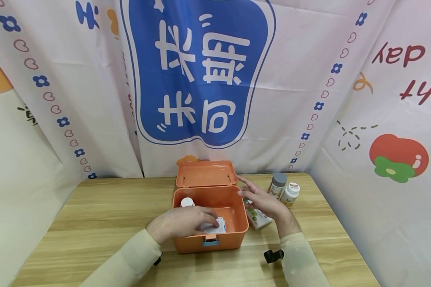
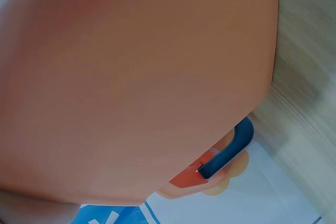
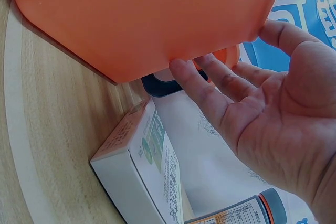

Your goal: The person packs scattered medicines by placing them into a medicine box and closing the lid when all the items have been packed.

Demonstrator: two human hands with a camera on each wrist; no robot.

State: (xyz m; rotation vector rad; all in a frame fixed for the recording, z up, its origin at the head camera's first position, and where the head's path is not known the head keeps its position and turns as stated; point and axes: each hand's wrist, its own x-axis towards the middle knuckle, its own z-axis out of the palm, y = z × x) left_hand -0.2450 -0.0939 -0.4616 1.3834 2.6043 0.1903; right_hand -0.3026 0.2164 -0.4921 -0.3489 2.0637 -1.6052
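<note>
My left hand [image 1: 186, 221] reaches over the left of an orange lidded box [image 1: 210, 245], its fingers bent down onto a white printed packet [image 1: 219, 228] inside. The thumb and the packet's underside are hidden, so I cannot tell whether it is pinched. Farther back inside stands a white-capped bottle [image 1: 187, 202]. My right hand [image 1: 263, 201] is spread at the box's right side, fingertips touching its wall and rim. In the left wrist view, the orange wall [image 2: 142, 87] hides the left hand's work. The right wrist view shows the right hand [image 3: 273, 103] holding nothing.
The box's lid [image 1: 206, 174] is tipped back behind it. Under my right hand lies a white and green carton [image 1: 258, 219]. Two bottles, one grey-capped [image 1: 279, 180] and one white-capped [image 1: 291, 193], stand at the right. A printed cloth [image 1: 273, 119] hangs behind the wooden table [image 1: 122, 207].
</note>
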